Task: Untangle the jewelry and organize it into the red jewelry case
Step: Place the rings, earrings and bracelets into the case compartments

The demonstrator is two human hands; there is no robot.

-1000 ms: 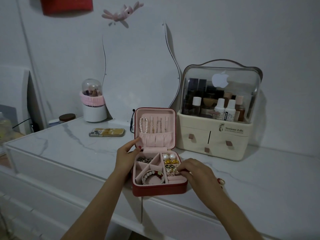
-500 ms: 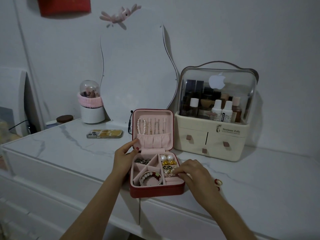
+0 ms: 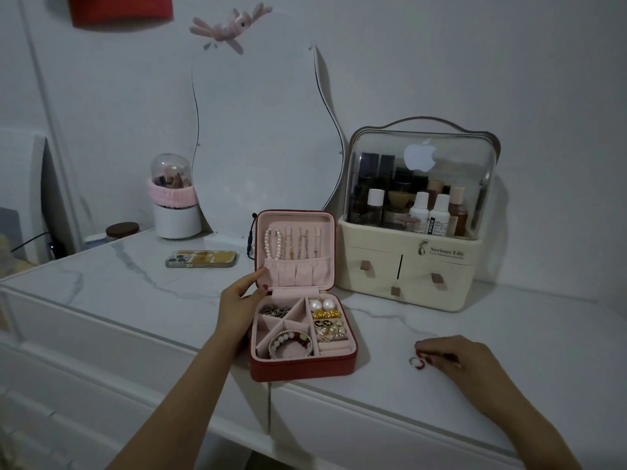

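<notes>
While the right hand [image 3: 464, 364] pinches what looks like a small ring [image 3: 416, 362] (dim light blurs it) on the marble top [image 3: 135, 300], well right of the red jewelry case [image 3: 302, 369], the left hand [image 3: 242, 300], fingers relaxed, steadies the open lid [image 3: 295, 217], likely keeping compartments reachable.

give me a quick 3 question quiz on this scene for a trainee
1. True or false: the red jewelry case is closed.
2. Which hand is at the ring on the tabletop? A) left B) right
3. Fill in: the pearl strand hangs in the case's ____.

Key:
1. False; its lid stands open.
2. B; the right hand has its fingers at the ring, while the left hand touches the case.
3. Lid.
</notes>
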